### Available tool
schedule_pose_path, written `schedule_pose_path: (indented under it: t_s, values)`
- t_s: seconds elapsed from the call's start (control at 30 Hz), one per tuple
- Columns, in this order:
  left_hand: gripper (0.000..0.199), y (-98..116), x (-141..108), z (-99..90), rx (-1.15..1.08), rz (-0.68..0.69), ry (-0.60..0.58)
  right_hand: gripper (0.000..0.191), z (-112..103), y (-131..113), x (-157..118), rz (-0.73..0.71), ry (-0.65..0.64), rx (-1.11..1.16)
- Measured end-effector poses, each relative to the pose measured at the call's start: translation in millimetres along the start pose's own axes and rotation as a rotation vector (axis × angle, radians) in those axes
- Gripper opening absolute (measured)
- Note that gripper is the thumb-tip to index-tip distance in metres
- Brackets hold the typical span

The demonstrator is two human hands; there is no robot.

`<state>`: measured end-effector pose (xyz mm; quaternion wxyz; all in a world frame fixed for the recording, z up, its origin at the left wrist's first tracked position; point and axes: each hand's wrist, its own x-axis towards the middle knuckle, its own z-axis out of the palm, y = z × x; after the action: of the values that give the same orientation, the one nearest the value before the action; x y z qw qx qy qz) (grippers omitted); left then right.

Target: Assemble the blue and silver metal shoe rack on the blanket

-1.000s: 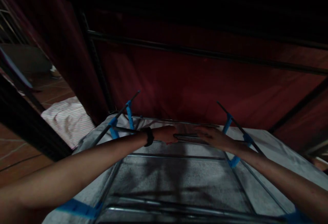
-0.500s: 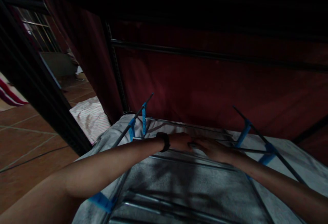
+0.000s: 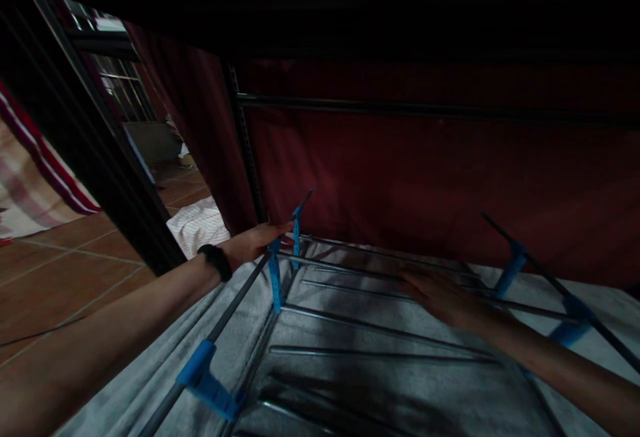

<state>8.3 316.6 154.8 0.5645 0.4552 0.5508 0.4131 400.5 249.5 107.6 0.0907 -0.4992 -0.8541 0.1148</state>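
Observation:
A frame of thin grey metal tubes and blue plastic brackets stands on a grey blanket (image 3: 350, 327). My left hand (image 3: 260, 238), with a black band on its wrist, is closed around the top of a blue bracket (image 3: 275, 280) on the left side pole (image 3: 233, 310). A metal crossbar (image 3: 330, 266) runs from that bracket to the right side. Near its middle, my right hand (image 3: 440, 294) is closed over the crossbar; its fingertips are partly hidden. Another blue bracket (image 3: 200, 374) sits nearer to me on the left pole.
Several loose metal tubes (image 3: 370, 355) lie on the blanket inside the frame. Behind hangs a dark red curtain (image 3: 400, 184) with a black metal rail (image 3: 380, 105) across it. A dark post (image 3: 105, 130) rises at left, beside a striped cloth (image 3: 200, 224) and the tiled floor (image 3: 90, 270).
My left hand has moved left from beside my right hand to the left bracket. My right hand stays on the crossbar. The view has shifted slightly to the left.

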Motion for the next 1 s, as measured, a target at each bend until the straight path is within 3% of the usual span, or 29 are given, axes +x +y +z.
schedule_pose_path:
  t_s: [0.07, 0.13, 0.27, 0.63, 1.0]
  values:
    - [0.031, -18, -7, 1.1, -0.052, -0.074, 0.027, 0.043, 3, 2, 0, -0.007, 0.005, -0.010]
    - [0.027, -28, -9, 6.3, -0.086, -0.058, 0.071, 0.043, 4, 3, 1, -0.004, 0.010, -0.017]
    - [0.018, -31, -5, 10.2, -0.088, -0.012, 0.153, 0.042, 2, 2, 2, -0.006, 0.012, -0.028]
    - [0.013, -39, 5, 8.5, -0.138, -0.006, 0.073, 0.037, 6, 6, -5, -0.057, 0.061, 0.015]
    - [0.016, -44, 7, 9.0, -0.114, -0.031, 0.071, 0.044, 6, 12, -3, 0.003, -0.018, 0.093]
